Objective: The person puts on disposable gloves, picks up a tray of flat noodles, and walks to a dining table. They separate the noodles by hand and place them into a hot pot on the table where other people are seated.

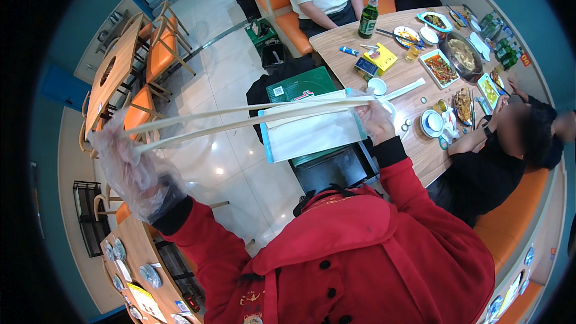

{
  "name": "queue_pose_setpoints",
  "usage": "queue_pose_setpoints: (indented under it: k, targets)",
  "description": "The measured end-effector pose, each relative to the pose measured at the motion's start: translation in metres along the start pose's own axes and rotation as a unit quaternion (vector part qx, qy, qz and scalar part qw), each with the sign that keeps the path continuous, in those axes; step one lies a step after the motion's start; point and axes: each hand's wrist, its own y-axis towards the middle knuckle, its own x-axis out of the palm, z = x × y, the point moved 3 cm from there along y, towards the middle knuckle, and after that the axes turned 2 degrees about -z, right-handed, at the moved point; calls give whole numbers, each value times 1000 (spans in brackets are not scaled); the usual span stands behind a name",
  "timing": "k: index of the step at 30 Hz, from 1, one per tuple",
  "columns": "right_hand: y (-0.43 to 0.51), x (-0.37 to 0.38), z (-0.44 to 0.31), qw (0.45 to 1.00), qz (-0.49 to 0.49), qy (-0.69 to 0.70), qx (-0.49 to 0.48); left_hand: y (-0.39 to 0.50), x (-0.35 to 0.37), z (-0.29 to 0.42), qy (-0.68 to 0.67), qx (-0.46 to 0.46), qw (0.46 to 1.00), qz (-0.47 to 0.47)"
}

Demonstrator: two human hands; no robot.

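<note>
A long strand of pale noodle dough (243, 120), doubled into two lengths, is stretched between my hands. My left hand (137, 166), in a clear plastic glove, holds one end out at the left. The other end is gripped by my right hand (375, 119), also gloved, near the dining table's edge. A short tail of dough (407, 88) sticks out beyond my right hand. Below the strand sits a white tray with blue edges (319, 141), with a flat pale strip of dough (292, 119) along its far side. The tray rests on a green carton (299, 83).
The wooden dining table (335, 49) holds a green beer bottle (369, 15), a metal pot (461, 56), a white bowl (377, 86) and several dishes. People sit around it, one in black (490, 166) close at right. Orange chairs (159, 60) stand at left. A black bin (272, 56) is on the floor.
</note>
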Motion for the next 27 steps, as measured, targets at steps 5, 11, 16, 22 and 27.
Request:
queue_pose_setpoints:
  k: [5,11,16,22,27]
  targets:
    - [-16,20,-22,938,-158,-283,-121,-37,-62,-58,1,-45,999,-12]
    - [-38,59,-61,889,-262,-365,91,-88,-136,-177,-242,-285,919,124]
    - [-50,92,-73,925,-330,-184,-46,-154,-157,-273,-161,-388,894,158]
    - [-73,143,-55,944,-319,-82,-7,-180,-33,-213,-240,-375,891,92]
    - [-100,199,-32,919,-327,-208,75,-127,102,-100,-259,-172,940,-139]
